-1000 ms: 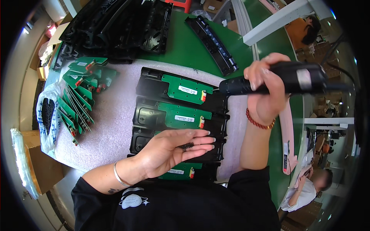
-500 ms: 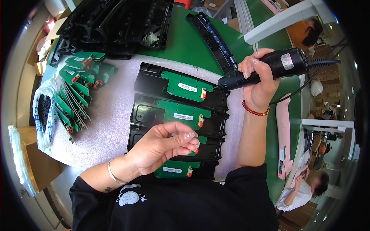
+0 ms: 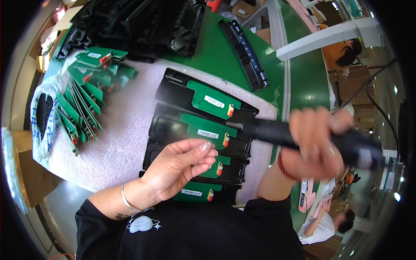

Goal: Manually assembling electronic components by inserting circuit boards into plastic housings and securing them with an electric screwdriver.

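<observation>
My right hand (image 3: 314, 141), smeared by motion, is wrapped round a black electric screwdriver (image 3: 271, 131). The screwdriver lies nearly level, its tip by the upper right corner of a green circuit board (image 3: 193, 126) on the second black plastic panel (image 3: 167, 123) from the far end; whether it touches cannot be told. Several such panels lie in a column, each with a green board. Over the third panel, my left hand (image 3: 180, 167) is closed in a pinch, and whatever its fingertips hold is too small to make out. The farthest panel (image 3: 173, 89) carries its own board (image 3: 211, 100).
Loose green circuit boards (image 3: 82, 106) are heaped on the white foam sheet (image 3: 125, 112) at left, beside a plastic bag (image 3: 41, 117) of small black pieces. Black plastic parts (image 3: 134, 26) are piled behind. A long black part (image 3: 245, 54) lies on the green table (image 3: 273, 60).
The screwdriver has swung from the farthest panel's right end toward me, to the second panel's board. My left hand keeps its pinch, shifted slightly left. The view has turned a little.
</observation>
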The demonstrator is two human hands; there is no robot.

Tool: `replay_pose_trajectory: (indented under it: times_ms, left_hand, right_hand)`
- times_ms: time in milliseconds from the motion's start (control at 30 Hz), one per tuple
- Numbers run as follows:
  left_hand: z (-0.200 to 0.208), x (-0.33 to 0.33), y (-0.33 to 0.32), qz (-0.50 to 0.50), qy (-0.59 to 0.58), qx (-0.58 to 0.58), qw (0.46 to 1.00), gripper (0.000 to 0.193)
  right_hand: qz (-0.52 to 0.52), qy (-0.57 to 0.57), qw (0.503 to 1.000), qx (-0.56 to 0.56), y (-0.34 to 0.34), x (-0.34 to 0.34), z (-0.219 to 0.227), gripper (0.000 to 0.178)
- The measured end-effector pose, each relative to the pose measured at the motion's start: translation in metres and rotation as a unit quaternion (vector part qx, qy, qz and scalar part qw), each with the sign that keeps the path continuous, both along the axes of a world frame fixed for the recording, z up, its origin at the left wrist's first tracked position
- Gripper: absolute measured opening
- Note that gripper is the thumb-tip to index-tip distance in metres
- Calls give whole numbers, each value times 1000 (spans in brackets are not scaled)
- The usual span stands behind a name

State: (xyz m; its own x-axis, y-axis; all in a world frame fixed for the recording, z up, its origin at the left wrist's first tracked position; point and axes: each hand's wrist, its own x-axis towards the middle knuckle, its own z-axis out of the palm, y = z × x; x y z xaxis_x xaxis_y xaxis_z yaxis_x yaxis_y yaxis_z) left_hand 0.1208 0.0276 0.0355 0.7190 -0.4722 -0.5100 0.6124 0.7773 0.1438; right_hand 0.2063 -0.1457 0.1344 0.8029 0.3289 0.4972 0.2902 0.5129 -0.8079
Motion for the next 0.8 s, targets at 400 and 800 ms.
replay_pose_trajectory:
  times_ms: [400, 800]
  left_hand:
    - [-1, -12, 1, 4, -20, -18, 1000, 15]
    - [5, -8, -4, -11, -1, -44, 999, 23]
  right_hand:
    - [81, -103, 990, 45, 28, -45, 10, 30]
    - [117, -30, 992, -21, 23, -24, -3, 22]
